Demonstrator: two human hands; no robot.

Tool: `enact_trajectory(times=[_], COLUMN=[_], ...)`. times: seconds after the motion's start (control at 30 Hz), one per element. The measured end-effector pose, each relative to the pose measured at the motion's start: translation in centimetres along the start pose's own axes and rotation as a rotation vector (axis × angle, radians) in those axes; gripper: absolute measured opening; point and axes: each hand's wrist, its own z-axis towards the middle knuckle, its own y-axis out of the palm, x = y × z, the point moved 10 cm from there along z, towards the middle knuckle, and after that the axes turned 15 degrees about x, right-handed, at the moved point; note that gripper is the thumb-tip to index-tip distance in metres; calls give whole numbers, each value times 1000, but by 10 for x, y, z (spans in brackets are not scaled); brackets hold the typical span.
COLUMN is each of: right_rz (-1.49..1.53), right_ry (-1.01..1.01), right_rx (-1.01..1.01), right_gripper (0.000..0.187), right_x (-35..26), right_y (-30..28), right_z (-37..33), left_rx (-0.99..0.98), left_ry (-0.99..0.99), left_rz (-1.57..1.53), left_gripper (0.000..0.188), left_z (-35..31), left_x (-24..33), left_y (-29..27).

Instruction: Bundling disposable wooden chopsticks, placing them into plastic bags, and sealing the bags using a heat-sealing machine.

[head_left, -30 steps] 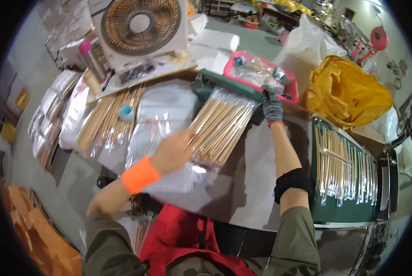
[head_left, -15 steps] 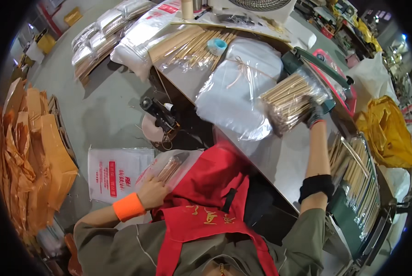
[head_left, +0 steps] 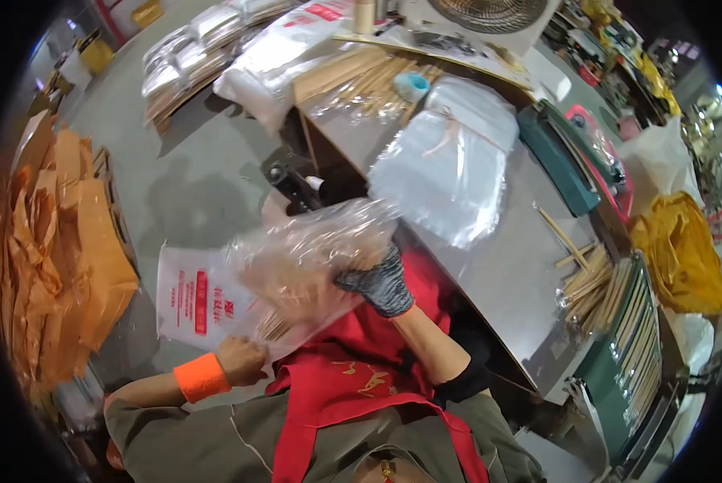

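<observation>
My right hand (head_left: 381, 282), in a grey knit glove, grips a clear plastic pack of wooden sticks (head_left: 308, 249) over my lap. The pack is smeared by motion. Below it, my left hand (head_left: 242, 361) is bare, with an orange band at the wrist. Its fingers are curled at the edge of an open translucent plastic bag (head_left: 320, 326), pinching it. A small bundle of thin sticks (head_left: 274, 324) shows inside that bag, partly covered by the pack. Beside my left hand lie flat white plastic bags (head_left: 185, 294) with red print.
A tied stack of clear bags (head_left: 449, 161) lies on the grey table (head_left: 498, 298). Nearby are a green bag sealer (head_left: 558, 157), loose sticks (head_left: 588, 282) and a green tray (head_left: 626, 362). Brown paper (head_left: 95, 282) is piled at left. A black tape dispenser (head_left: 292, 185) stands ahead.
My right hand has carried the pack of sticks from beside the sealer leftward over the printed bags. My left hand has shifted slightly toward me and left.
</observation>
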Motion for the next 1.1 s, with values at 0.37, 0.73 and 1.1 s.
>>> enact_trajectory(times=[0.37, 0.73, 1.1], right_rz=[-109, -999, -749], right_ry=[-420, -239, -12], right_rx=[-704, -1586, 310], right_gripper=[31, 39, 44], right_x=[20, 127, -5], right_y=[160, 189, -251], right_z=[-33, -151, -49], left_rx=[367, 345, 611], left_ry=[55, 341, 512], left_rz=[254, 51, -620], left_gripper=[7, 25, 32], left_z=[-48, -71, 210], left_x=[-46, 10, 129], left_y=[-61, 15, -170])
